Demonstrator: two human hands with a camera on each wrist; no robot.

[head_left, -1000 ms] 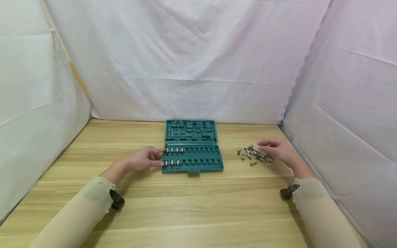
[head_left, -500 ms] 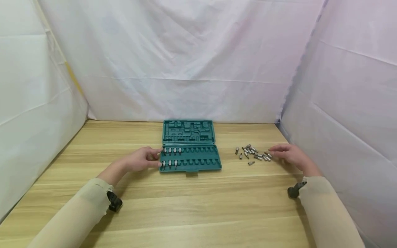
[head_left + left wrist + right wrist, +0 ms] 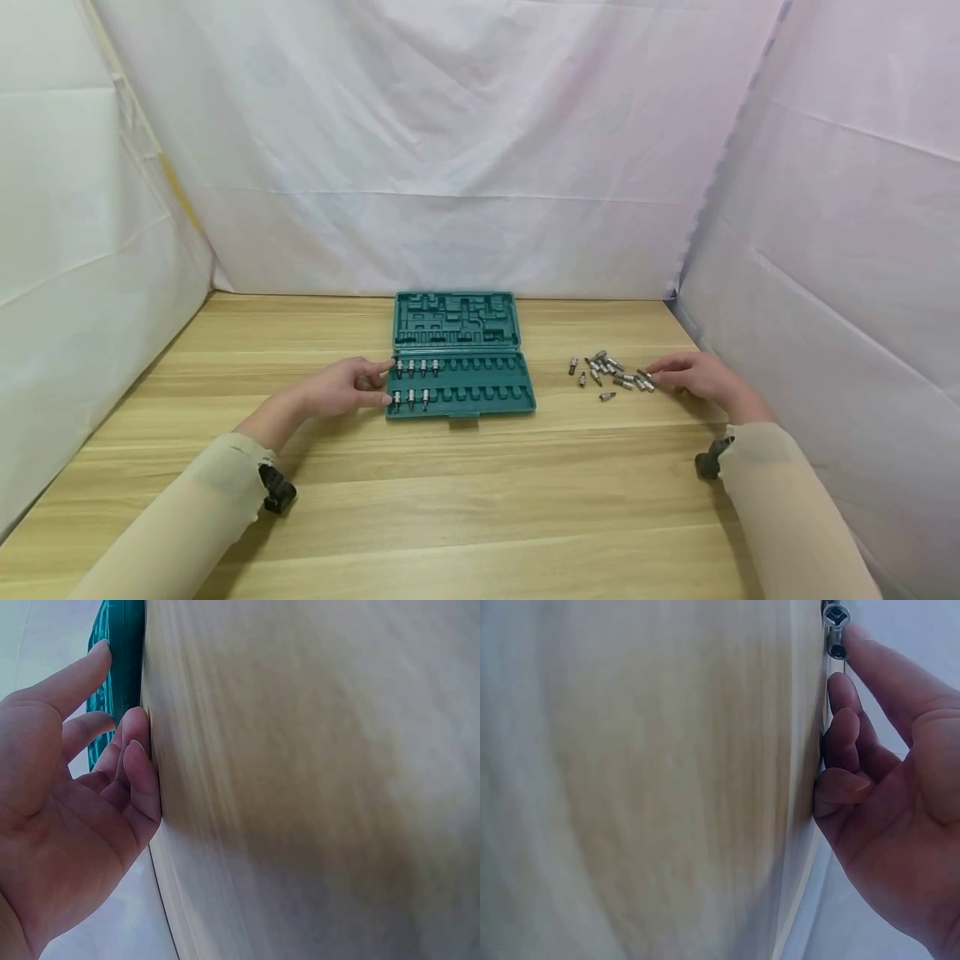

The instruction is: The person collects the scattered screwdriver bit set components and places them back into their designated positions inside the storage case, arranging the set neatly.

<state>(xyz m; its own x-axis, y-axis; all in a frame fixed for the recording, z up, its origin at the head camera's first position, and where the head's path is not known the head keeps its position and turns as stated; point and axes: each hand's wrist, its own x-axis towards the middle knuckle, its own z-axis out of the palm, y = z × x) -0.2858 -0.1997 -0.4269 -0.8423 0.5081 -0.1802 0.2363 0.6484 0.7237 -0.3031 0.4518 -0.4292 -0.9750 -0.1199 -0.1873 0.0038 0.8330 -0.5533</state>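
Hands spread to either side, a person in pale sleeves works at a light wood-grain table (image 3: 465, 500). Unfolded near the far side is a teal plastic case (image 3: 480, 380), its moulded lid (image 3: 456, 321) laid back, presumably so that both rows of slots face up within reach.

The left hand (image 3: 339, 388) rests at the case's left edge, thumb and forefinger set apart, the thumb touching the near corner and the forefinger farther back; it grips no bit, and its touch likely serves to keep the light case from sliding. Silver bit sockets with dark tips fill the left end of the case: four in the back row (image 3: 423, 367), three in the front row (image 3: 411, 399), all aligned, apparently because the slots dictate it.

To the right of the case, more bits lie in a loose scatter (image 3: 615, 364), well apart from the seated ones and handy to the right hand (image 3: 703, 382). That hand's thumb and fingertips are drawn narrow at the scatter's right end, beside a bit (image 3: 644, 373); whether they pinch it cannot be told.
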